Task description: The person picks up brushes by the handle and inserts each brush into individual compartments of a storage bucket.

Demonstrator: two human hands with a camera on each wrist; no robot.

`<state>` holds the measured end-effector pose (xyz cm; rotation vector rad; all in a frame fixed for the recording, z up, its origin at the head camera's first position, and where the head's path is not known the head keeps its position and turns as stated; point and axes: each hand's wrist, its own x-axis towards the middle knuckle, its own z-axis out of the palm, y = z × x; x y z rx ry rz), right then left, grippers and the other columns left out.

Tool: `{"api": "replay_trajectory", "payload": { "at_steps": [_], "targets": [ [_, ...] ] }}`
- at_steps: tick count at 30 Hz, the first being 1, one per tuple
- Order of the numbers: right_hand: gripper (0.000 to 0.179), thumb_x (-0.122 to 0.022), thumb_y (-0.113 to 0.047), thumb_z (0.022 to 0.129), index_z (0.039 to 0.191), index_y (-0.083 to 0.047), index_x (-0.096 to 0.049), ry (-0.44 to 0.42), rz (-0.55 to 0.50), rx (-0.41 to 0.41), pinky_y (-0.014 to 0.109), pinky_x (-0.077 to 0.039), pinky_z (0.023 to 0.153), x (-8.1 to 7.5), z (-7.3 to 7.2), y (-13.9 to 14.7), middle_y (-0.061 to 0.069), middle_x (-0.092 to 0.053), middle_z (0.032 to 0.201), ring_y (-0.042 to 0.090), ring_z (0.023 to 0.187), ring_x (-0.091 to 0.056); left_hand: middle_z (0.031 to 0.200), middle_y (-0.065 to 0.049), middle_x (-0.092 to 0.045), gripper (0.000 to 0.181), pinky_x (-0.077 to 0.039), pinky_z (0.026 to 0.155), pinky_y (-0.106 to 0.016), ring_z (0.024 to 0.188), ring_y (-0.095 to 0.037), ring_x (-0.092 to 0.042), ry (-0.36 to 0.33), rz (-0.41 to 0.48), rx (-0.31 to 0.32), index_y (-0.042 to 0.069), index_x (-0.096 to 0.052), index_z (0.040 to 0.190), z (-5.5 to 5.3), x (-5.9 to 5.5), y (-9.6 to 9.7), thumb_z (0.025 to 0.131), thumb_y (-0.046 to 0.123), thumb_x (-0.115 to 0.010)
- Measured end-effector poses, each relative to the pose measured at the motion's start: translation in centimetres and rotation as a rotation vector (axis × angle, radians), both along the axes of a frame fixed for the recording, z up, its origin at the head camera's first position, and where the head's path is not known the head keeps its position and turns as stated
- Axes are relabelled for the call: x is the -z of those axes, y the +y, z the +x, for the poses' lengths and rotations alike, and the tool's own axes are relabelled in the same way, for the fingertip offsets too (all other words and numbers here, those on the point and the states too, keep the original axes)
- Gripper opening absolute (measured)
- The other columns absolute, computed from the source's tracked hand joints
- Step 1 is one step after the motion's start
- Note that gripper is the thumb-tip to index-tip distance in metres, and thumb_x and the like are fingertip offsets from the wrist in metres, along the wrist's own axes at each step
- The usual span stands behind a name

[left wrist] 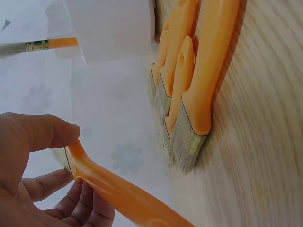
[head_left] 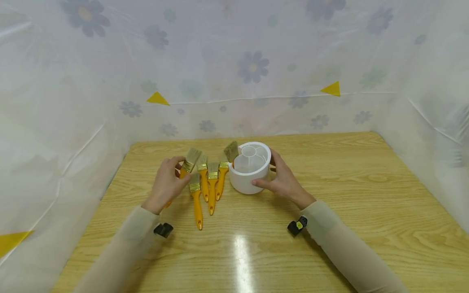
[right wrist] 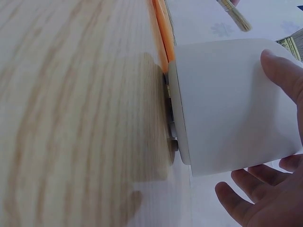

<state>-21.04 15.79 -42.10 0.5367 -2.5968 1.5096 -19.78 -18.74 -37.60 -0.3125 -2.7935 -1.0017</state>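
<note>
- Nearest: four loose brushes (head_left: 212,187), bristles toward the far edge of the bench (head_left: 348,183); best left undisturbed.
- Left hand (head_left: 166,179), toward the left edge: fingers clamped on a brush (head_left: 191,159) near its metal band, bristles up; a light pinch should suffice.
- Right hand (head_left: 283,181): fingers clamped round the pot (head_left: 246,183), near the far edge's middle; steady pressure should prevent tipping.
- Farthest: another brush (head_left: 231,151), bristles up in the pot.

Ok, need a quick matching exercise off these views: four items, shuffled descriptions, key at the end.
1. white holder
2. table
3. left grip
4. flowered sheet

A. hangs behind the working surface
B. has a bristles-up brush inside
C. wood-grained, with loose brushes lying on it
D. pinches a raised brush

Pairs: 1-B, 2-C, 3-D, 4-A
</note>
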Motion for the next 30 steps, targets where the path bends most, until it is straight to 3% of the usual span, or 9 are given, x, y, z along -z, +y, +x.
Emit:
{"api": "replay_trajectory", "payload": {
  "at_steps": [17, 30],
  "targets": [
    [0.104, -0.082, -0.047, 0.069, 0.151, -0.027, -0.021, 0.005, -0.001, 0.004, 0.054, -0.037, 0.100, 0.0, 0.0, 0.0, -0.001, -0.043, 0.138, 0.023, 0.126, -0.043, 0.102, -0.015, -0.049, 0.054, -0.045, 0.061, -0.036, 0.082, -0.032, -0.051, 0.071, 0.093, 0.016, 0.006, -0.049, 0.134, 1.1, -0.7, 1.8, 0.086, 0.018, -0.070],
    [0.105, -0.084, -0.046, 0.068, 0.150, -0.028, -0.022, 0.004, -0.010, 0.003, 0.053, -0.037, 0.100, -0.2, 0.2, 0.0, -0.001, -0.043, 0.138, 0.023, 0.126, -0.043, 0.101, -0.016, -0.049, 0.053, -0.044, 0.065, -0.035, 0.078, -0.027, -0.050, 0.129, 0.125, 0.031, 0.004, -0.049, 0.133, 1.7, -1.1, 2.7, 0.085, 0.018, -0.068]
  ]
}}
